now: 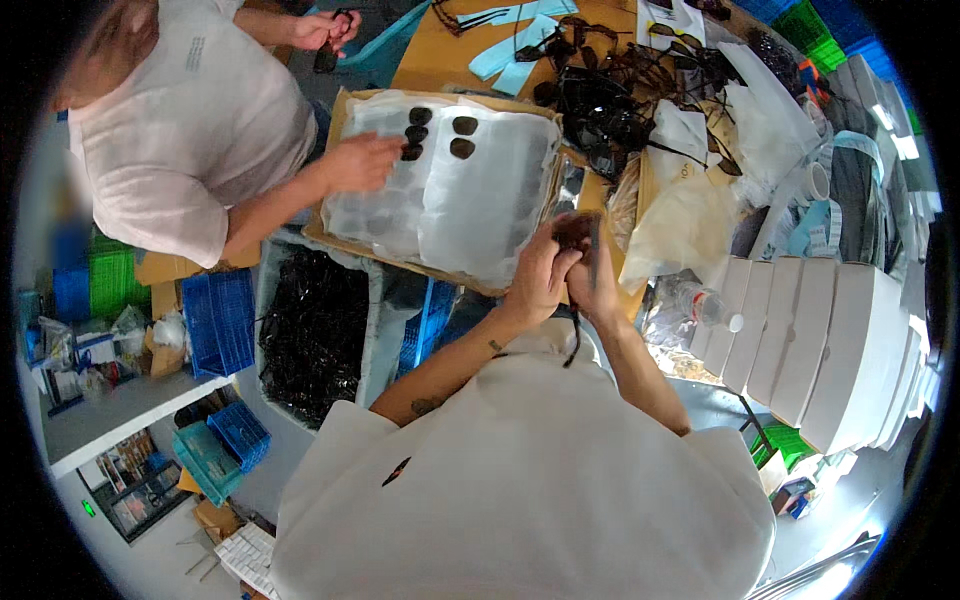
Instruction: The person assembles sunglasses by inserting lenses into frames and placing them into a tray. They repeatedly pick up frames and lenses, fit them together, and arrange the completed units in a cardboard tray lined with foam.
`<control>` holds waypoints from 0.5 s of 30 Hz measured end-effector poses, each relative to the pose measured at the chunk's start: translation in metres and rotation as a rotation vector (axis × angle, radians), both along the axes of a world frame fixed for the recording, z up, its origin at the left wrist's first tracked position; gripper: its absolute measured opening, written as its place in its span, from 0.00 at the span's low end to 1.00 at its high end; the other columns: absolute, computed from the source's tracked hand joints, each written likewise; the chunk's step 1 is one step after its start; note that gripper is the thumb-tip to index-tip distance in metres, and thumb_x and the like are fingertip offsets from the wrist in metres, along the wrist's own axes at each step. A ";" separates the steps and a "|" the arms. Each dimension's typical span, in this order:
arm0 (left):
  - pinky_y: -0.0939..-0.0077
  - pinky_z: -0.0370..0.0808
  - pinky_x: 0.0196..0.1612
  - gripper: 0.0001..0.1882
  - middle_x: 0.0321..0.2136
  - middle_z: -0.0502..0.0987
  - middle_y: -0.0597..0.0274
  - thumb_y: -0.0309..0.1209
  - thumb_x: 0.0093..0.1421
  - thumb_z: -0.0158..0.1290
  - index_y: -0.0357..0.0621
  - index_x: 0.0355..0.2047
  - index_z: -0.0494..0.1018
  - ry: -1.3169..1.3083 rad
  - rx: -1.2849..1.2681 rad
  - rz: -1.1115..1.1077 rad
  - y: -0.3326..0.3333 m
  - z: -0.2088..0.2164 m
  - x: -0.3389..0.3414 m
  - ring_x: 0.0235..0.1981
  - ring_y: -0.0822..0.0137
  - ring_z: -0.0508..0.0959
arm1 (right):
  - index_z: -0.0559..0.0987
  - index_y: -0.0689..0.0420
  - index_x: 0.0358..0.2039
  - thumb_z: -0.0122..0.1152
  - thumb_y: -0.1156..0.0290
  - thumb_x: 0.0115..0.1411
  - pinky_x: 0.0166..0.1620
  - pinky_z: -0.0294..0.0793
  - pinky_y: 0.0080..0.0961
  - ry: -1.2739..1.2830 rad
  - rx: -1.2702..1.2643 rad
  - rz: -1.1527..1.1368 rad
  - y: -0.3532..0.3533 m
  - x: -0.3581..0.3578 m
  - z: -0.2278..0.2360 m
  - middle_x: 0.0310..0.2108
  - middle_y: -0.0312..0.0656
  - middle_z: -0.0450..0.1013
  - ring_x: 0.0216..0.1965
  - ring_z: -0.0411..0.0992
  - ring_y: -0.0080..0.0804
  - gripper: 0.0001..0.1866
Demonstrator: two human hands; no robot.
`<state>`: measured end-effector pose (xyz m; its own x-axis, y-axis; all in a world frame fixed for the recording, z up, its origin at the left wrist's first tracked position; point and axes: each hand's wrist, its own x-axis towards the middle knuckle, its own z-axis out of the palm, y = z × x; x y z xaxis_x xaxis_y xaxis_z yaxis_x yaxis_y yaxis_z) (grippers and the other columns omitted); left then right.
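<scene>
**Left hand (540, 272) and right hand (594, 285) held dark glasses (574, 232) beside a lined carton (322, 238)**

Glasses were up in front of the wearer's chest, just off the carton's right side. Fingers of both hands were bent in narrow around them; exact fingertip contact blurred, couldn't tell. A thin dark strip (575, 342) hung below the hands. In the carton, dark lens shapes (465, 126) lay on white paper (478, 215) in two columns, three and two. A co-worker's near hand (362, 163) reached over the left column, grip unclear; their far hand (330, 30) held something dark. Tangled eyewear pile (605, 105) sat beyond, white boxes (850, 345) right, grey bin (376, 315) of black items left.
</scene>
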<state>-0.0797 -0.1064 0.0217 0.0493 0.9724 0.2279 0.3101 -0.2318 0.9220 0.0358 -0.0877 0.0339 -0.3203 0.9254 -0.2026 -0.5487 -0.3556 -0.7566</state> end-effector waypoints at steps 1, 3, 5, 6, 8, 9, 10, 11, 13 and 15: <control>0.66 0.69 0.51 0.14 0.44 0.74 0.49 0.28 0.65 0.45 0.35 0.49 0.69 0.024 0.068 0.026 0.001 0.006 -0.001 0.46 0.56 0.74 | 0.71 0.60 0.46 0.49 0.80 0.62 0.45 0.72 0.23 -0.158 0.030 -0.017 -0.002 -0.003 -0.014 0.39 0.37 0.71 0.42 0.70 0.22 0.12; 0.67 0.64 0.58 0.15 0.52 0.73 0.52 0.25 0.67 0.40 0.35 0.50 0.69 0.079 0.211 0.080 0.008 0.016 -0.007 0.54 0.61 0.71 | 0.72 0.61 0.49 0.54 0.75 0.62 0.46 0.71 0.23 -0.275 -0.002 0.008 -0.001 -0.012 -0.021 0.41 0.38 0.72 0.42 0.71 0.23 0.14; 0.66 0.64 0.59 0.19 0.53 0.72 0.49 0.36 0.70 0.36 0.34 0.50 0.68 -0.668 -0.219 0.078 0.005 -0.008 -0.017 0.53 0.62 0.71 | 0.70 0.62 0.52 0.57 0.74 0.61 0.48 0.71 0.23 -0.193 -0.117 0.123 0.003 -0.024 0.009 0.43 0.39 0.73 0.43 0.71 0.25 0.19; 0.66 0.69 0.51 0.14 0.49 0.74 0.49 0.34 0.70 0.36 0.39 0.45 0.67 -0.792 -0.312 0.180 0.008 0.008 -0.025 0.44 0.63 0.74 | 0.69 0.64 0.54 0.59 0.75 0.59 0.51 0.70 0.25 -0.088 -0.195 0.192 0.007 -0.024 0.014 0.47 0.41 0.72 0.46 0.72 0.29 0.22; 0.70 0.76 0.40 0.09 0.45 0.77 0.48 0.36 0.70 0.37 0.47 0.39 0.65 -1.056 -0.351 0.341 0.016 0.016 -0.052 0.34 0.66 0.77 | 0.68 0.65 0.54 0.58 0.77 0.59 0.52 0.70 0.27 0.020 -0.129 0.167 0.008 -0.030 0.019 0.48 0.43 0.72 0.48 0.72 0.32 0.22; 0.72 0.78 0.39 0.11 0.41 0.77 0.52 0.39 0.70 0.39 0.46 0.41 0.64 -1.259 -0.310 0.433 0.017 0.019 -0.065 0.33 0.67 0.76 | 0.68 0.65 0.54 0.58 0.78 0.59 0.53 0.69 0.28 0.076 -0.095 0.150 0.009 -0.033 0.020 0.49 0.44 0.71 0.49 0.72 0.34 0.22; 0.71 0.79 0.37 0.12 0.38 0.76 0.54 0.40 0.70 0.39 0.45 0.42 0.64 -1.338 -0.291 0.427 0.013 0.015 -0.084 0.33 0.67 0.77 | 0.69 0.65 0.54 0.57 0.81 0.59 0.52 0.71 0.29 -0.046 0.035 0.097 0.011 -0.038 0.009 0.48 0.45 0.72 0.50 0.73 0.37 0.21; 0.70 0.80 0.35 0.13 0.34 0.75 0.57 0.40 0.70 0.39 0.44 0.42 0.64 -1.417 -0.268 0.422 0.004 0.012 -0.106 0.32 0.66 0.77 | 0.69 0.64 0.53 0.57 0.81 0.59 0.51 0.71 0.28 -0.137 0.037 0.088 0.016 -0.042 0.001 0.47 0.44 0.73 0.49 0.73 0.35 0.20; 0.60 0.78 0.36 0.11 0.30 0.72 0.59 0.38 0.69 0.43 0.45 0.44 0.65 -1.139 -0.240 0.375 -0.021 0.024 -0.141 0.30 0.62 0.75 | 0.71 0.63 0.53 0.57 0.81 0.59 0.50 0.71 0.26 -0.327 0.045 0.062 0.030 -0.055 -0.007 0.46 0.43 0.74 0.47 0.73 0.33 0.19; 0.67 0.77 0.29 0.18 0.28 0.71 0.60 0.29 0.61 0.55 0.39 0.48 0.63 -0.539 -0.276 0.566 -0.046 0.019 -0.164 0.28 0.64 0.76 | 0.75 0.64 0.45 0.59 0.79 0.59 0.42 0.72 0.22 -0.549 0.150 0.049 0.041 -0.082 -0.029 0.37 0.41 0.76 0.38 0.74 0.27 0.13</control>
